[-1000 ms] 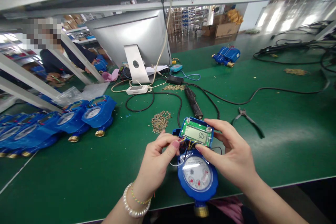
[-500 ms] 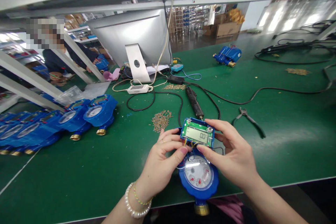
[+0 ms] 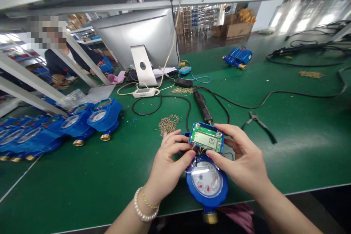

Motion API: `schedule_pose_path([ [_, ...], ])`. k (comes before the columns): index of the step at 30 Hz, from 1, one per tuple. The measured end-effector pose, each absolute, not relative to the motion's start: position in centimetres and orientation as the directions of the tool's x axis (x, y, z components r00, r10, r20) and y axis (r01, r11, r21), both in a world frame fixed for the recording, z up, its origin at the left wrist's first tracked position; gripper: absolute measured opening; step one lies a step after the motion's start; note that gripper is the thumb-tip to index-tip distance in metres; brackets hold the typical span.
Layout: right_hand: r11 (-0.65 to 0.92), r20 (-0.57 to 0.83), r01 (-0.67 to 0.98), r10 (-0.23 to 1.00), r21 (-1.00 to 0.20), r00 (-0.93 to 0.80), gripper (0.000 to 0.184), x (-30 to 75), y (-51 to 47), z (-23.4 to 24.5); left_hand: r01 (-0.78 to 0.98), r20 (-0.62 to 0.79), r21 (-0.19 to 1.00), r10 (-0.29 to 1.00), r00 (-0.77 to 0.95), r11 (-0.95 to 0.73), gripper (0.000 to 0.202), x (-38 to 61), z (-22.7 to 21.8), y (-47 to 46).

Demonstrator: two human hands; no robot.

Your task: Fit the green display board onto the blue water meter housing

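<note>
A row of blue meters (image 3: pixel 65 126) lies far left on the green table (image 3: pixel 82 182). Near the middle, a small pile of screws (image 3: pixel 168 123) sits just behind the left hand (image 3: pixel 167 164). That hand pinches the wires under a green board (image 3: pixel 206 138) on a blue water meter (image 3: pixel 207 179) at the table's front edge. The right hand (image 3: pixel 244 161) grips the board's right side. A black screwdriver (image 3: pixel 202 106) lies just behind the board, and pliers (image 3: pixel 260 126) lie to the right.
</note>
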State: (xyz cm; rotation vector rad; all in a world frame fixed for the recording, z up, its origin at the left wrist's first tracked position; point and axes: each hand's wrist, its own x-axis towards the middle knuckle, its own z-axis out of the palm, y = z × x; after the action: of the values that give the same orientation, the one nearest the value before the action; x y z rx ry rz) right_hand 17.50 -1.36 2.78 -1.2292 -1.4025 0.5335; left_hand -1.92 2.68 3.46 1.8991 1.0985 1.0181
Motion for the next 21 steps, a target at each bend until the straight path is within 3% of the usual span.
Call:
schedule_pose_path([
  [5,0.358,0.443,0.378,0.881,-0.854,0.167,0.051,17.5,-1.3,2.9,0.203,0.168,0.951,0.939,0.299,-0.235,0.005,-2.3,3.5,2.6],
  [13,0.375,0.469,0.404,0.869,-0.834,0.161,0.052,17.3,-1.2,2.8,0.238,0.224,0.933,0.953,0.202,-0.270,0.003,-1.7,4.2,1.8],
  [18,0.373,0.470,0.413,0.867,-0.831,0.164,0.052,17.2,-1.5,2.9,0.151,0.123,0.976,0.967,0.223,-0.159,0.006,-1.6,4.0,1.8],
  [21,0.370,0.472,0.421,0.865,-0.828,0.169,0.052,17.2,-1.6,2.9,0.324,0.276,0.890,0.945,0.176,-0.321,0.007,-1.6,4.0,1.6],
])
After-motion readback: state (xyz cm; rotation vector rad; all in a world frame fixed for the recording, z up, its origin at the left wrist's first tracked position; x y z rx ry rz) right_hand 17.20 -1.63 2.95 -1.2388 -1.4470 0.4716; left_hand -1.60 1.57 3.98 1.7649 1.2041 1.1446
